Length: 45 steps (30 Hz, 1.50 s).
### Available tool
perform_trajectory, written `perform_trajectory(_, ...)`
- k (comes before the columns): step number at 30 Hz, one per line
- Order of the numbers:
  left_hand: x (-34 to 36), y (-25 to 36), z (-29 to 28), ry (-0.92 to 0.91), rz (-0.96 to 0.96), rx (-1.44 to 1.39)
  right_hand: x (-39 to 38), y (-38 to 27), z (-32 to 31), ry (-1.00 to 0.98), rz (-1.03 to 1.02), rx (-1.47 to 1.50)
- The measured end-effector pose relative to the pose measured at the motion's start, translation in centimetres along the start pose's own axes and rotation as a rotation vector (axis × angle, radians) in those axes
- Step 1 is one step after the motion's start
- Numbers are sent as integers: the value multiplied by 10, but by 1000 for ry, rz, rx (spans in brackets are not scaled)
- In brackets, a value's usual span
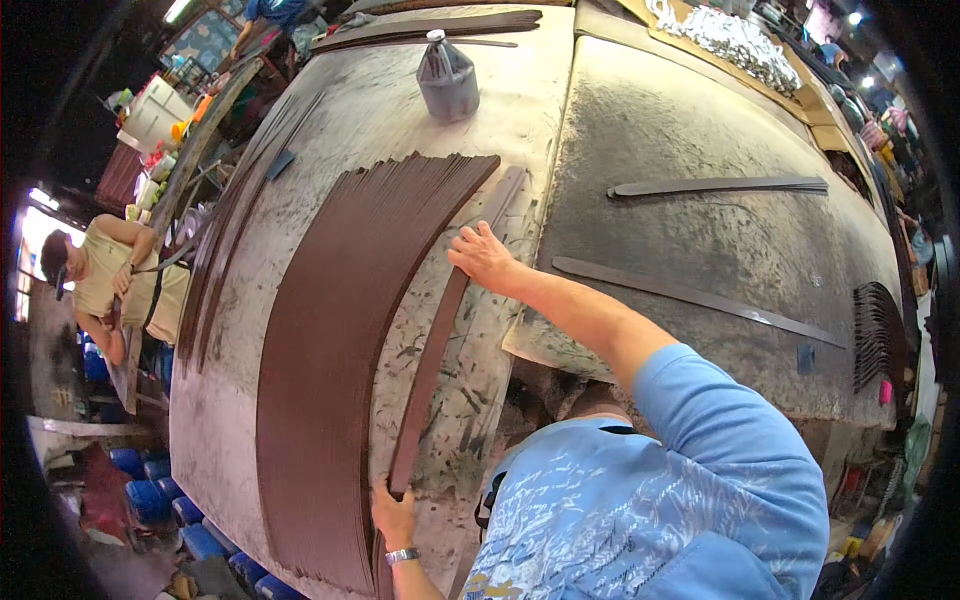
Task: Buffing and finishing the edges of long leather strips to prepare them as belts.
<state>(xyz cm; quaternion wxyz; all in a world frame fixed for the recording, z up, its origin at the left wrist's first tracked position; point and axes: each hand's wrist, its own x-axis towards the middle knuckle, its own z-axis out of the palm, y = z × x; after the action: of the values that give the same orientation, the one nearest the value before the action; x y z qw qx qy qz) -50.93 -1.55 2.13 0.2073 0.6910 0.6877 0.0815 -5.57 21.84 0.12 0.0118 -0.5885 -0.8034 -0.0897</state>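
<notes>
My right hand (482, 256) grips a long brown strip (428, 380) near its upper part, fingers curled over it; the strip's top end sticks out beyond them. Near the lower edge, my left hand (393, 515) is closed on the near end of that strip and wears a metal watch on the wrist. Just left of the strip lies a wide, fanned stack of many brown strips (320, 360) on the pale, stained board (215, 430), its far ends uneven. Part of the left hand's fingers is hidden by the strip.
Grey jug (448, 88) at back; loose strips (205, 290) left; strips (700, 300) on darker right board (640, 110); black curved pieces (872, 335), pink object (885, 390) far right; cardboard tray of silvery pieces (730, 40). Another person (125, 270) works at left, near blue containers (143, 498).
</notes>
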Motion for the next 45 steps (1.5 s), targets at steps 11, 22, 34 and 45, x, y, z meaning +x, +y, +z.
perform_trajectory(11, -6, -48, 13, 200, 115, 173, 10, -63, 14, -192, -204, -29)
perform_trajectory(22, -6, -11, 31, 120, -108, 323, -15, -69, 0, -198, -253, -45)
perform_trajectory(34, -11, -18, 55, 420, -183, 41, -9, -70, 23, -300, -250, -140)
perform_trajectory(45, 5, -16, 44, 269, -241, -49, 7, -70, 9, -283, -333, -78)
